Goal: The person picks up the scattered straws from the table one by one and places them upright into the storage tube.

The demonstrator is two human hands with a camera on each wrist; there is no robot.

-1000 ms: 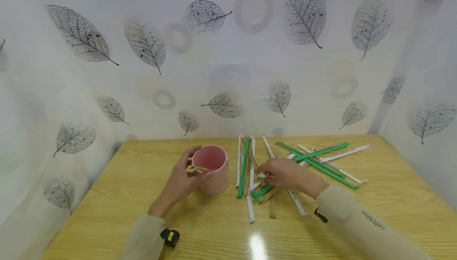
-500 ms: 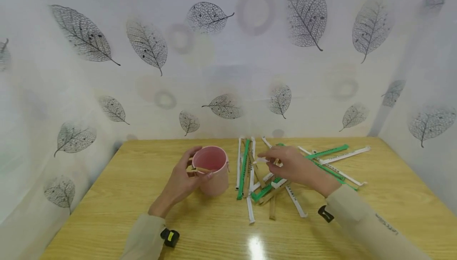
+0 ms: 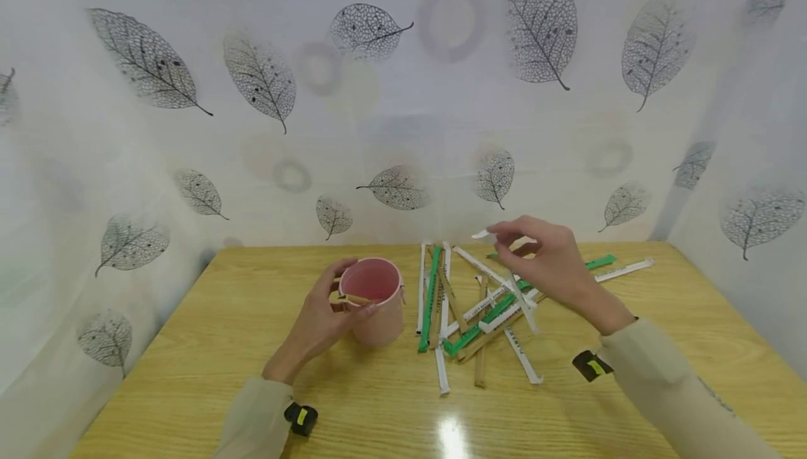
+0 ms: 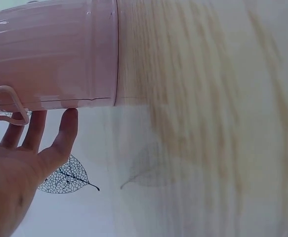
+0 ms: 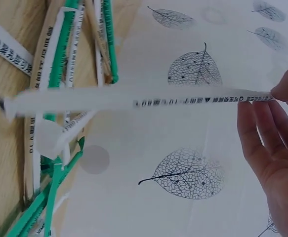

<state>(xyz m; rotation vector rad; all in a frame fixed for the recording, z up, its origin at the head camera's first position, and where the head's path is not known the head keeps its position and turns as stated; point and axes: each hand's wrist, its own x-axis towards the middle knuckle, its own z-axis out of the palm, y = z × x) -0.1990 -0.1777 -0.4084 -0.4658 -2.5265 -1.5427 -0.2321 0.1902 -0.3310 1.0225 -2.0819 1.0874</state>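
My left hand (image 3: 315, 326) holds a small pink bucket (image 3: 381, 324) that stands upright on the table. The thumb lies along the front of its rim, beside the wooden grip of the handle (image 3: 358, 299), and the fingers reach round the far left side. In the left wrist view, fingertips touch the wall of the bucket (image 4: 50, 54). Raised above the pile of straws, my right hand (image 3: 551, 263) pinches one end of a white paper-wrapped straw (image 5: 109, 101) between thumb and fingers. Its other end slants down toward the pile, printed text showing along the wrapper.
Several wrapped straws lie crossed on the wooden table (image 3: 353, 410), among them a green straw (image 3: 431, 298), a brown straw (image 3: 481, 368) and a white straw (image 3: 523, 357). A leaf-patterned cloth (image 3: 403, 129) hangs behind the table and along both sides.
My right hand has risen from the pile and moved right, lifting a white straw out. Several straws in the pile have shifted. The left hand and bucket have stayed in place.
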